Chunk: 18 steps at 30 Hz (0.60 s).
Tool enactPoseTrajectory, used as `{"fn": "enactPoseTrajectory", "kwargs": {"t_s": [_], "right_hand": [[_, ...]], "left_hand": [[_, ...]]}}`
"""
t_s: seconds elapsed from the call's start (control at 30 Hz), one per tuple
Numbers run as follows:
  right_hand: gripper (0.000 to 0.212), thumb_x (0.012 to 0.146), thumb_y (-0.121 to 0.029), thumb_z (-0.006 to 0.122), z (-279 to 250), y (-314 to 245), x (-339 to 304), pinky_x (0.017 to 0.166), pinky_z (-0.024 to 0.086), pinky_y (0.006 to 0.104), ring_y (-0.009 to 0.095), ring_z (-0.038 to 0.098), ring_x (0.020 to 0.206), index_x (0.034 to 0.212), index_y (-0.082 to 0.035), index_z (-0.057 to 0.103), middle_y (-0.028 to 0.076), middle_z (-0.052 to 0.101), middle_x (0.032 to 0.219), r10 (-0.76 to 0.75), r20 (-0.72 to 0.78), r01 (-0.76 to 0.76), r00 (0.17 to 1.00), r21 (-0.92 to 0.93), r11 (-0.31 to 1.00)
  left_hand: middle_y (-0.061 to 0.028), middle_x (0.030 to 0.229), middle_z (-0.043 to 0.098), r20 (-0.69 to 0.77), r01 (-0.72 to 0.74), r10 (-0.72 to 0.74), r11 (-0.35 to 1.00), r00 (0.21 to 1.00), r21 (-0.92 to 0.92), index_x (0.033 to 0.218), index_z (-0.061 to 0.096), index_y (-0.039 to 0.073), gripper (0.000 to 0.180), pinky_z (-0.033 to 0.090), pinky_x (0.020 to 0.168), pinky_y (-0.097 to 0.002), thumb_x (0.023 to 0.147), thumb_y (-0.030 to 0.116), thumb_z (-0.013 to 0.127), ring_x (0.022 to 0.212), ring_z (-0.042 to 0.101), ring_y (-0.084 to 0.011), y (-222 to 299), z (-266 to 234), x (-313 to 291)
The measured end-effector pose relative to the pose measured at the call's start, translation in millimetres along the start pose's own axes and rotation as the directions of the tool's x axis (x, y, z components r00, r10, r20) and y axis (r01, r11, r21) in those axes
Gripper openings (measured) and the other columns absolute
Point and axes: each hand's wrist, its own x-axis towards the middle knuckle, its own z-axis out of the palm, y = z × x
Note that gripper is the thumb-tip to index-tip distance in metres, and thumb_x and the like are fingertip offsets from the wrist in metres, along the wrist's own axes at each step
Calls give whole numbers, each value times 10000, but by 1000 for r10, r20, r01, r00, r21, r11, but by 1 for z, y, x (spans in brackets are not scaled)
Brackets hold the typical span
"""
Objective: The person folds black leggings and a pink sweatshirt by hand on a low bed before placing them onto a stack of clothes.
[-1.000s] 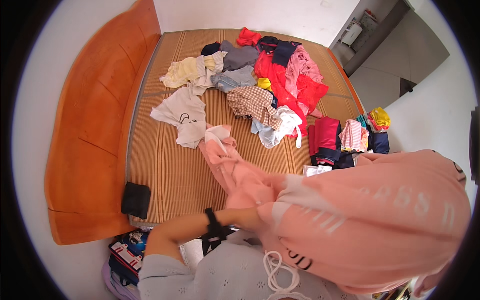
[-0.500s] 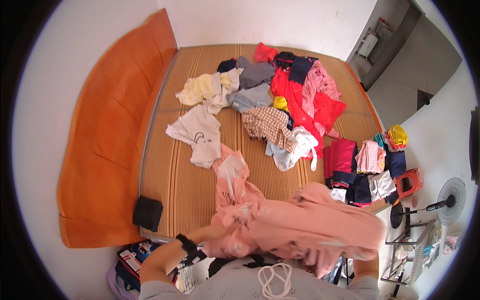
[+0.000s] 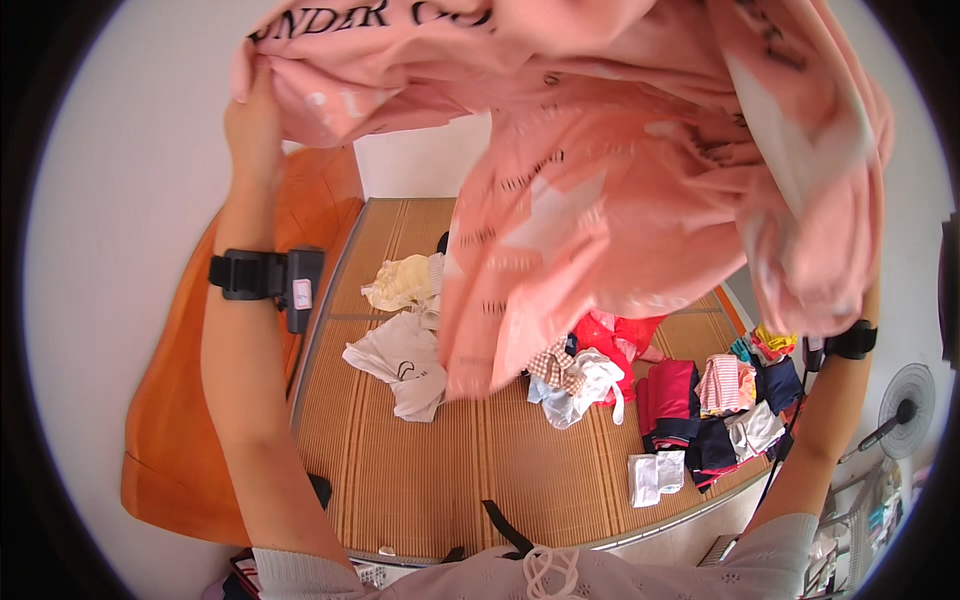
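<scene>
A large pink printed top (image 3: pixel 600 220) with dark lettering and pale patches is spread in the air across the upper view. My left hand (image 3: pixel 257 115) is raised at upper left, its fingers closed on the edge of the cloth. At the right my forearm (image 3: pixel 840 400) is raised too. My right hand is covered by the bunched folds, but the cloth hangs from it. One lower flap of the top hangs over the bed mat, hiding part of the clothes there.
On the striped bed mat (image 3: pixel 400 480) lie a white shirt (image 3: pixel 400 365), a yellow garment (image 3: pixel 400 283), a checked garment (image 3: pixel 555 370) and red clothes (image 3: pixel 620 340). Folded stacks (image 3: pixel 668 395) line the right edge. An orange headboard (image 3: pixel 180 440) stands left; a fan (image 3: pixel 905 410) stands right.
Both arms have risen from waist level, lifting the pink top off the mat. It has opened from a bundle into a wide spread. A folded white piece beside the stacks is now uncovered.
</scene>
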Motion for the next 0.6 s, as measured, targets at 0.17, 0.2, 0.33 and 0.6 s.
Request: {"fn": "enactPoseTrajectory", "kwargs": {"t_s": [0.17,0.2,0.33,0.6], "right_hand": [[504,761,-234,644,-34,-39,-20,875,404,341,249,525,1057,1161,26,481,178,561,1125,-46,190,73,981,-138,988],[509,761,-235,645,-6,-18,-47,879,403,342,251,524,1062,1165,26,479,180,560,1130,-11,251,27,968,-61,998],[523,723,-211,660,20,-30,-134,933,366,374,319,481,1117,1161,17,488,197,524,1168,69,577,32,814,-163,986],[459,637,2,550,93,6,-421,793,421,440,382,517,929,1096,-12,534,202,547,1042,311,828,-234,466,-224,946]], "left_hand": [[-67,1134,551,-87,172,-158,965,984,198,1293,433,47,467,463,735,-251,912,310,490,961,532,-138,-17,-61,-1],[-73,1125,551,-39,89,-83,970,996,228,1301,414,42,491,476,712,-251,917,342,474,946,544,-146,-20,-118,11],[-86,1117,549,-72,257,-255,966,964,17,1295,397,27,532,493,698,-257,922,404,440,910,567,-164,-73,-280,-16],[-215,936,622,-286,118,-539,-324,792,939,1003,575,-8,398,505,635,-346,904,353,440,822,636,-266,-159,-532,-270]]}}
